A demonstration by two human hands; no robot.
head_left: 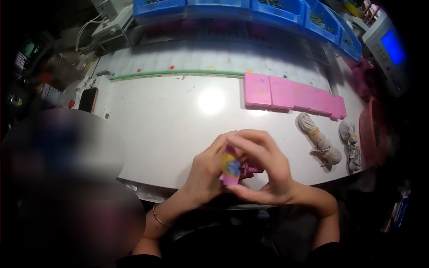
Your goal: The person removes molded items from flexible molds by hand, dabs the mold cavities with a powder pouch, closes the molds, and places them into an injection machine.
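Observation:
Both hands are together over the front edge of the white table. Between them is a small pink piece with yellow and blue print (231, 166), seen end-on. My left hand (204, 172) is closed around its left side. My right hand (276, 174) curves around it from the right, with thumb and fingers against it. More pink shows inside the curl of the right hand. Fingers hide much of the piece, and its exact kind is unclear. A row of pink blocks (258, 91) stands beyond the hands, at the back right of the table.
Two grey cloth bundles tied with bands (319, 138) lie at right, beside a red basket (374, 131). Blue bins (219, 3) line the back. A phone (88, 99) lies at left. A device with a blue screen (394, 47) stands at far right.

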